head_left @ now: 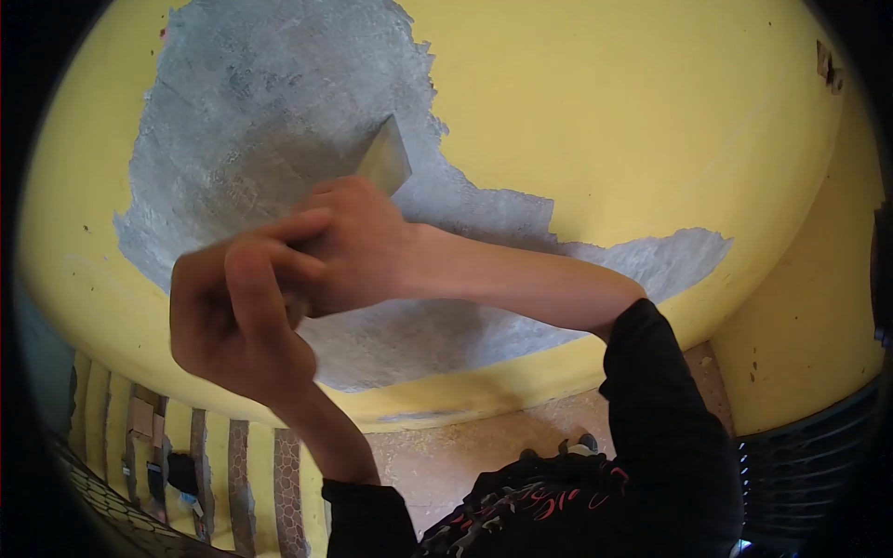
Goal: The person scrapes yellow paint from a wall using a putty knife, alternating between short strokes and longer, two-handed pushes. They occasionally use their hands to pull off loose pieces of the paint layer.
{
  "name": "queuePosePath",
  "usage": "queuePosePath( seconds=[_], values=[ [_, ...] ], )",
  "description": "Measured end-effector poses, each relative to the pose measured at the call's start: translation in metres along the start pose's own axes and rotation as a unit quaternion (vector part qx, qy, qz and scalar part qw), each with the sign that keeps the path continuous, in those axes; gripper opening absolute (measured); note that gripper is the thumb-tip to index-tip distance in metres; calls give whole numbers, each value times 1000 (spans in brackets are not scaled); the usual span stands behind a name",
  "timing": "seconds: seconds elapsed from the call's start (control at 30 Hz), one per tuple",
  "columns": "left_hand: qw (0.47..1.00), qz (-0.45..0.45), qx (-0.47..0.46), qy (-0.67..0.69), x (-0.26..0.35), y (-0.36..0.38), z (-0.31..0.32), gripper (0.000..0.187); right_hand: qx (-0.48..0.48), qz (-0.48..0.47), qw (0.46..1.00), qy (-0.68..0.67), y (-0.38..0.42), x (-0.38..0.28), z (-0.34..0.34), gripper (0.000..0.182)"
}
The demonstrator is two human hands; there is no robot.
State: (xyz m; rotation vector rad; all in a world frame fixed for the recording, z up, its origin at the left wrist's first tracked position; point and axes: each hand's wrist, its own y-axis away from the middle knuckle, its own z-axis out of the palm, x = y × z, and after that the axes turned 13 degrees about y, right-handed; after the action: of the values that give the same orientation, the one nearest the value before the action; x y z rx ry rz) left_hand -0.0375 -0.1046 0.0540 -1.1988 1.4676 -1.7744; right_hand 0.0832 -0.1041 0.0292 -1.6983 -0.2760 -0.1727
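Observation:
A flat-bladed scraper [388, 160] stands out past my knuckles, its blade against the bare grey patch [251, 102] of a yellow wall. My right hand [358, 237] is closed round the scraper, and its handle is hidden by the fingers. Just left of it and nearer to me, my left hand [242, 302] is curled in close at the handle end, its fingers overlapping the right hand. Ragged paint edges border the grey patch.
Yellow paint [633, 121] surrounds the patch. Yellow-edged steps [237, 484] run down at the lower left, beside a metal mesh [112, 511]. A dark grille [809, 474] is at the lower right. My shoe [586, 444] shows on the brownish floor [419, 470].

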Motion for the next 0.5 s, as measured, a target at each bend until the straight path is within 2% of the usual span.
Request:
queuePosePath(
  seconds=[0.03,0.1,0.13,0.17,0.2,0.27,0.3,0.33,0.4,0.47,0.5],
  values=[
    [990,95,-42,97,-5,4,5,25,3,1,1000,1,1,3,1,11],
    [992,86,-39,89,-8,1,1,25,86,32,983,-161,2,4,1,14],
    [992,82,-34,84,-8,1,0,25,82,32,983,-164,2,-1,1,14],
    [992,84,-31,84,-11,1,-3,25,-7,20,998,-58,0,-7,3,15],
    [993,43,-27,110,-17,1,-9,23,-91,8,995,51,-4,-7,4,16],
    [985,-42,-25,163,-34,2,-15,20,-50,12,998,26,11,10,13,17],
    [985,-4,-47,167,-42,4,-4,21,-21,16,1000,-7,17,15,12,18],
    [985,-4,-44,168,-44,8,4,21,-24,14,1000,-7,24,19,10,18],
    [989,68,-73,113,-46,14,14,23,34,22,999,-13,27,24,3,17],
    [984,12,-27,173,-31,11,7,28,53,21,997,-49,20,11,10,18],
    [984,44,-25,174,-19,9,5,29,74,16,994,-84,16,6,12,19]
  ],
)
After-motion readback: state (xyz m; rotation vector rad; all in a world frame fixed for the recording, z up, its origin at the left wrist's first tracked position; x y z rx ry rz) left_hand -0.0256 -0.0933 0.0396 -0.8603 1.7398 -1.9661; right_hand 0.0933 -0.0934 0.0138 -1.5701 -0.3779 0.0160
